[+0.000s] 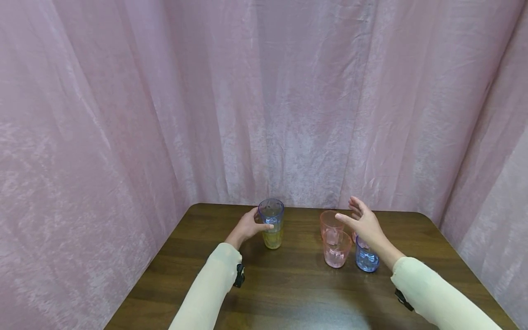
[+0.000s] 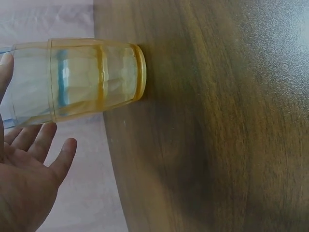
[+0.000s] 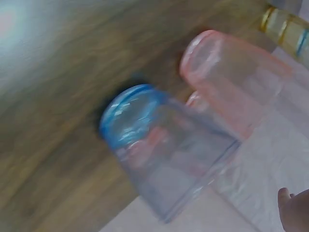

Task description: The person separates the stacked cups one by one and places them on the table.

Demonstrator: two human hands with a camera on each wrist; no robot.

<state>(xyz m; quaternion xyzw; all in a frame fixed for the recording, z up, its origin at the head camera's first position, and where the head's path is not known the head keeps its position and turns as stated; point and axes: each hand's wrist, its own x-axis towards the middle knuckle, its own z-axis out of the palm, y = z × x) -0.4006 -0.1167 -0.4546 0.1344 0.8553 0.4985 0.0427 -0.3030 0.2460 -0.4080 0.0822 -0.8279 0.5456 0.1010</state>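
My left hand (image 1: 249, 224) holds a clear blue cup (image 1: 271, 209), thumb across its near side and the other fingers around the far left side. The blue cup sits nested in a yellow cup (image 1: 272, 240), whose base stands on the table in the left wrist view. My right hand (image 1: 367, 228) hovers with spread fingers above a group of cups on the right and holds nothing. Under it stand a pink cup (image 1: 336, 250), another pink cup (image 1: 328, 220) behind, and a blue cup (image 1: 366, 256). A further pink cup (image 3: 194, 99) is mostly hidden behind these.
The cups stand on a dark brown wooden table (image 1: 297, 284), near its far edge. Pink velvet curtains (image 1: 313, 114) hang close behind the table and along both sides. The yellow cup and its stack stand left of the other cups, with a gap of bare wood between.
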